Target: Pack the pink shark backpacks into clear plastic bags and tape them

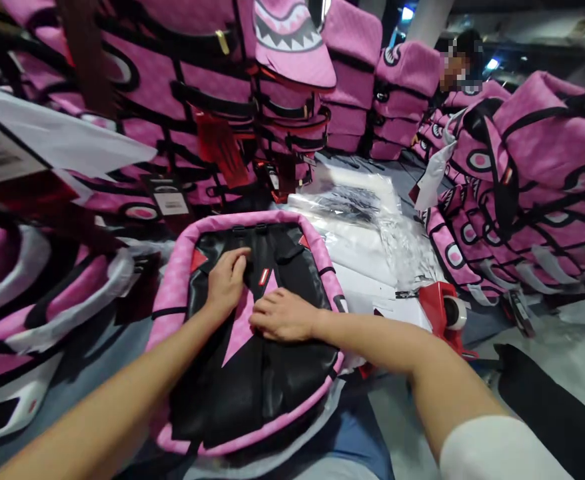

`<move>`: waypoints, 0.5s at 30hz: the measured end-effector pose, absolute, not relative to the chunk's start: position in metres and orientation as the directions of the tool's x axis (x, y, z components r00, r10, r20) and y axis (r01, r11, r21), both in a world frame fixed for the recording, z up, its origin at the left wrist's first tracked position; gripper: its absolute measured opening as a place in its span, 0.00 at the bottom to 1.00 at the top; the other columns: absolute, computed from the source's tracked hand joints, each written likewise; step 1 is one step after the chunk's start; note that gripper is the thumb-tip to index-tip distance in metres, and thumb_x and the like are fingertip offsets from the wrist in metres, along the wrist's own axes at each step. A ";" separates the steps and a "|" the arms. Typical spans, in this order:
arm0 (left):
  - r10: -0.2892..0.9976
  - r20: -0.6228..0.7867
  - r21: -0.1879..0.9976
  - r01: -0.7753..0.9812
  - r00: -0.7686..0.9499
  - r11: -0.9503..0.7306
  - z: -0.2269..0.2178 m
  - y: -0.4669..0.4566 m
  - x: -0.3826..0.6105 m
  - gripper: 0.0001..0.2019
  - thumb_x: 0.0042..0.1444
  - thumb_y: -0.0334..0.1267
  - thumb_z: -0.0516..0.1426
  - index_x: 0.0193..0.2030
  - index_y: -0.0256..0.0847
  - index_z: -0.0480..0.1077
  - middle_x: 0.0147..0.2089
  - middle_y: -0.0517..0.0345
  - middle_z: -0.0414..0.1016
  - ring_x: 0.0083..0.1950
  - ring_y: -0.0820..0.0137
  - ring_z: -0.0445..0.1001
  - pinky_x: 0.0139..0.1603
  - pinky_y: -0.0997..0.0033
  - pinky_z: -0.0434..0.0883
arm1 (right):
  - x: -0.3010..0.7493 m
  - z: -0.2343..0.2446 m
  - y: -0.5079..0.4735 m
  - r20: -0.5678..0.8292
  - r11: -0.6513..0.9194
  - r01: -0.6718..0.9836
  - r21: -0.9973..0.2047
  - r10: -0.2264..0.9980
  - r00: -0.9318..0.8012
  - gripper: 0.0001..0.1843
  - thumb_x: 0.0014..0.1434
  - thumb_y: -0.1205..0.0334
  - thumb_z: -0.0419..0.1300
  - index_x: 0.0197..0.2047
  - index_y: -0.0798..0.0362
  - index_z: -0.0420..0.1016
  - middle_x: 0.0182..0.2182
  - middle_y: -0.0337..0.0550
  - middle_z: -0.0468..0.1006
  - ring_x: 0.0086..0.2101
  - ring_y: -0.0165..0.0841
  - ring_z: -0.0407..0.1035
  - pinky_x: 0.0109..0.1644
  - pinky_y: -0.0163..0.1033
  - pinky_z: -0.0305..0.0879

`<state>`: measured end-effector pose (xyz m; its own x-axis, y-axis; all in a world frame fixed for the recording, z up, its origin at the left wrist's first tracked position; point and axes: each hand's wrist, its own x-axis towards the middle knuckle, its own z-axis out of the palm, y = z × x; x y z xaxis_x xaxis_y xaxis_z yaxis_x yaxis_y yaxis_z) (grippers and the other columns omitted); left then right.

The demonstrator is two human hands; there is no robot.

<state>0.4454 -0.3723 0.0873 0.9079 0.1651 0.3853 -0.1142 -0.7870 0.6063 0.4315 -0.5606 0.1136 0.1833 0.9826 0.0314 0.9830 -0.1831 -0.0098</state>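
A pink backpack lies in front of me with its black back panel and shoulder straps facing up. A pink pointed patch and a small red label show in the middle of it. My left hand is closed at the edge of a black strap, left of the label; its fingertips are partly hidden. Curled over the other strap beside the patch is my right hand, fingers bent and pressed against the black material.
Stacked pink bags rise behind and to the left, with hanging tags. More pink bags are piled at right. Clear plastic bags lie behind the backpack. A red tape dispenser stands right of it. Another person is at the back.
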 end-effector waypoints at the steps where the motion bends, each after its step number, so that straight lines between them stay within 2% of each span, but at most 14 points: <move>1: 0.117 0.373 0.626 -0.157 0.920 -0.764 0.097 -0.375 0.427 0.24 0.70 0.46 0.38 0.53 0.39 0.71 0.53 0.44 0.78 0.55 0.59 0.76 0.59 0.58 0.73 | 0.436 0.104 -0.558 0.036 -0.230 0.973 -0.020 0.972 0.231 0.14 0.72 0.56 0.55 0.54 0.54 0.75 0.51 0.50 0.78 0.50 0.40 0.69 0.57 0.47 0.65; 2: 0.029 0.358 0.637 -0.222 0.933 -0.738 0.107 -0.379 0.407 0.21 0.70 0.48 0.41 0.48 0.43 0.72 0.47 0.51 0.79 0.50 0.62 0.77 0.55 0.63 0.74 | 0.439 0.096 -0.557 0.040 -0.242 0.969 -0.040 0.969 0.244 0.14 0.72 0.56 0.56 0.54 0.54 0.75 0.52 0.50 0.78 0.51 0.41 0.68 0.58 0.47 0.64; 3: -0.178 0.326 0.661 -0.359 0.928 -0.659 0.116 -0.385 0.386 0.19 0.71 0.48 0.42 0.43 0.45 0.72 0.43 0.54 0.79 0.45 0.64 0.77 0.50 0.66 0.74 | 0.441 0.088 -0.557 0.044 -0.243 0.968 -0.062 0.968 0.246 0.14 0.71 0.56 0.57 0.54 0.54 0.75 0.52 0.49 0.78 0.52 0.40 0.68 0.60 0.47 0.63; 5: -0.583 0.258 0.639 -0.589 0.770 -0.496 0.126 -0.397 0.349 0.18 0.72 0.47 0.44 0.37 0.46 0.70 0.37 0.59 0.76 0.39 0.67 0.73 0.43 0.69 0.72 | 0.441 0.077 -0.557 0.065 -0.261 0.960 -0.103 0.961 0.268 0.13 0.72 0.57 0.57 0.54 0.53 0.75 0.53 0.49 0.78 0.53 0.39 0.67 0.61 0.46 0.62; 6: -0.679 0.230 0.606 -0.649 0.697 -0.461 0.126 -0.403 0.337 0.17 0.72 0.46 0.46 0.36 0.46 0.69 0.37 0.59 0.75 0.37 0.67 0.72 0.42 0.69 0.70 | 0.440 0.073 -0.558 0.077 -0.260 0.958 -0.122 0.960 0.270 0.13 0.72 0.58 0.57 0.55 0.53 0.75 0.53 0.48 0.78 0.53 0.39 0.67 0.61 0.46 0.62; 8: -0.734 0.237 0.500 -0.728 0.636 -0.469 0.114 -0.412 0.326 0.15 0.71 0.40 0.46 0.34 0.44 0.68 0.35 0.59 0.74 0.35 0.68 0.69 0.39 0.68 0.68 | 0.440 0.070 -0.559 0.099 -0.261 0.953 -0.156 0.956 0.277 0.13 0.74 0.59 0.54 0.56 0.51 0.75 0.54 0.47 0.78 0.53 0.38 0.68 0.60 0.46 0.63; 11: -0.695 0.359 0.337 -0.781 0.623 -0.525 0.079 -0.418 0.333 0.18 0.68 0.31 0.43 0.29 0.44 0.67 0.29 0.57 0.70 0.33 0.66 0.66 0.37 0.65 0.66 | 0.443 0.075 -0.560 0.093 -0.310 0.924 -0.225 0.937 0.337 0.14 0.75 0.60 0.52 0.56 0.53 0.75 0.52 0.49 0.79 0.54 0.39 0.69 0.60 0.45 0.66; 13: -0.680 0.381 0.285 -0.779 0.627 -0.558 0.058 -0.418 0.338 0.19 0.67 0.31 0.44 0.28 0.44 0.68 0.29 0.55 0.70 0.34 0.64 0.66 0.39 0.63 0.67 | 0.446 0.087 -0.559 0.103 -0.390 0.869 -0.304 0.894 0.437 0.16 0.74 0.63 0.52 0.60 0.56 0.73 0.52 0.51 0.80 0.54 0.37 0.71 0.61 0.42 0.67; 15: -0.631 0.366 0.285 -0.727 0.684 -0.624 0.047 -0.418 0.339 0.17 0.66 0.33 0.46 0.31 0.44 0.71 0.32 0.54 0.74 0.37 0.62 0.70 0.44 0.61 0.70 | 0.443 0.105 -0.556 0.156 -0.478 0.796 -0.372 0.813 0.561 0.18 0.74 0.68 0.49 0.63 0.57 0.70 0.53 0.51 0.79 0.54 0.34 0.72 0.62 0.38 0.67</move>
<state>0.3391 -0.4175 0.0470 0.6845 -0.6308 0.3655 -0.7274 -0.6241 0.2853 0.4435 -0.5560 0.1045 0.5610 0.8130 0.1561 0.7958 -0.4776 -0.3724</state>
